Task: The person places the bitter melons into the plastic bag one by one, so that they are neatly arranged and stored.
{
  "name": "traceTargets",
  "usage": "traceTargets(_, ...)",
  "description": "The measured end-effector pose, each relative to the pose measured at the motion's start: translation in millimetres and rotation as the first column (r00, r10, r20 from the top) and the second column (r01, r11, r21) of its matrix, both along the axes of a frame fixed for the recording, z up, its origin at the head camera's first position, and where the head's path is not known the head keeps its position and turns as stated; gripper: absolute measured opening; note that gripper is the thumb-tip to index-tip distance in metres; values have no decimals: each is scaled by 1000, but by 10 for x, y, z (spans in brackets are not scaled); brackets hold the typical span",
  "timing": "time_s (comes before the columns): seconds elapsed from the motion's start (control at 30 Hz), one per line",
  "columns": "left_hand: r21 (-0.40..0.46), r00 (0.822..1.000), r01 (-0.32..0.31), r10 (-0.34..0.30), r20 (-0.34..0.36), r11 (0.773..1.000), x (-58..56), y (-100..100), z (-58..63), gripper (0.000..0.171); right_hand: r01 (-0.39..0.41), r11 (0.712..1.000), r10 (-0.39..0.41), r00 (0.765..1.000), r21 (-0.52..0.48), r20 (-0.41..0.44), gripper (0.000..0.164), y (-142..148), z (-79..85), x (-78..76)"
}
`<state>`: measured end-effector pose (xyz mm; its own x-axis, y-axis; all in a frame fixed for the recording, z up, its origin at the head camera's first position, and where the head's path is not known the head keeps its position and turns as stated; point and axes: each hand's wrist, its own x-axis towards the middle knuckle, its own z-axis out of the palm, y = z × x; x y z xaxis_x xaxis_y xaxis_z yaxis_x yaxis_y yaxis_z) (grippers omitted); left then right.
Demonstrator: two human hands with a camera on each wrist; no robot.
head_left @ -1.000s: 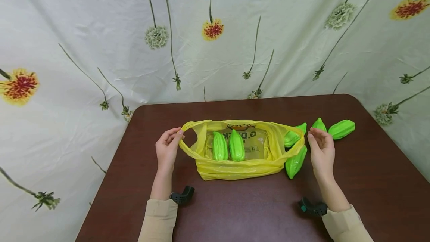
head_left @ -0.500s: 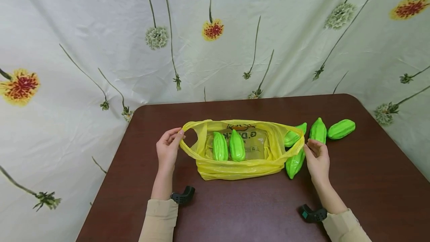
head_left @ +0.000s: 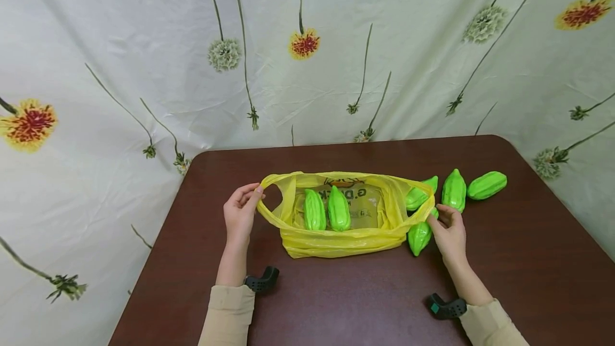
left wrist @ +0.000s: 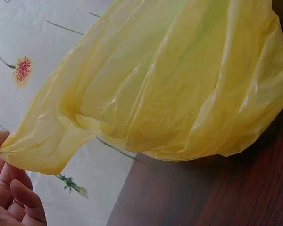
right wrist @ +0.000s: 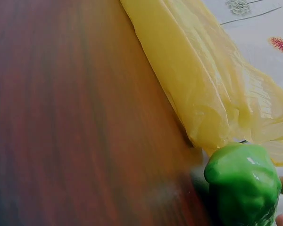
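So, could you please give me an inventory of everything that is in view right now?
Plastic bag: one, yellow, mid-table, mouth open
Printed lettering: one patch, dark, on the bag's far wall
Ribbed pieces inside the bag: two, green, side by side
Ribbed pieces outside the bag: four, green, on the table to its right
Table: one, dark reddish-brown, under the bag
Cloth: one, whitish with printed flowers, behind the table
Wrist devices: two, black, one on each wrist
Sleeves: two, beige, on the forearms
Left hand: one, bare, pinching the bag's left handle
Right hand: one, bare, beside the bag's right handle; grip unclear
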<state>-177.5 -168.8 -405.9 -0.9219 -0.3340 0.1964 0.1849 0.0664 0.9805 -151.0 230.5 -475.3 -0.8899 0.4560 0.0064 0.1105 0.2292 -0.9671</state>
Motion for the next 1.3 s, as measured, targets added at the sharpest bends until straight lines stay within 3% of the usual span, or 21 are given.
traceTargets(0.57,-6,1000,-1,1,5,1000,13,9,27,24,38,999,-38,999,-25,-30,44,-18,-1,-23)
traceTargets(0.73,0,1000,3,-3,7,1000,-23,-17,-27,25,41,998,-42,999,-37,-6,44,-19,12,-20)
traceTargets(0.9,-16,1000,-5,5,14,1000,14,14,27,24,41,998,-40,999,-41,24,43,-29,9,-11)
traceTargets(1.3,-8,1000,-3,3,8,1000,12,19,22,24,17,1000,-16,999,-24,34,47,-26,-47,-16)
